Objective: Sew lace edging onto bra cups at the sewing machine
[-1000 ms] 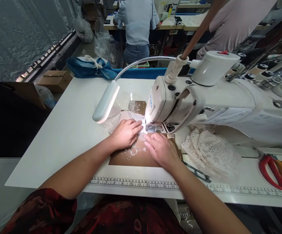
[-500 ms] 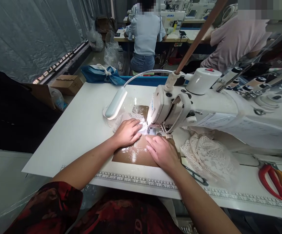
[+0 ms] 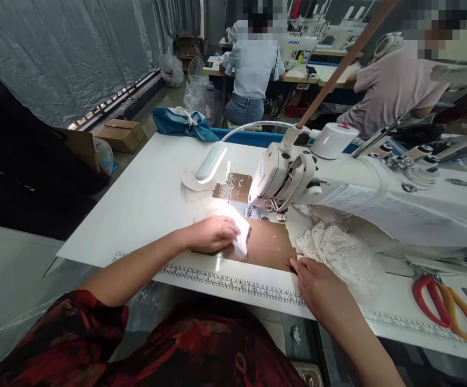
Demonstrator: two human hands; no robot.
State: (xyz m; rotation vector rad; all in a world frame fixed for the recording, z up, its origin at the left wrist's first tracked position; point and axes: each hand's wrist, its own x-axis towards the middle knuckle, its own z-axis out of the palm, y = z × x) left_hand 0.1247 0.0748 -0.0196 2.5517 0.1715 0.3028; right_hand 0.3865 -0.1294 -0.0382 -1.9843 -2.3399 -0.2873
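My left hand is closed on a piece of white fabric, slightly blurred, in front of the sewing machine's needle area. The fabric lies over the brown, tape-covered plate on the table. My right hand is closed near the plate's right corner. A small dark tip shows at its fingertips, from the thread snips, most of which the hand hides. The white sewing machine stands just beyond both hands.
Cream lace fabric is heaped right of the plate. Scissors with red and orange handles lie further right. A lamp on a bent neck hangs over the table. A printed ruler runs along the front edge. Two people sit beyond.
My left hand has drawn the white fabric away from the needle, toward me. My right hand has moved right, off the plate's middle, and closed on the thread snips that lay there.
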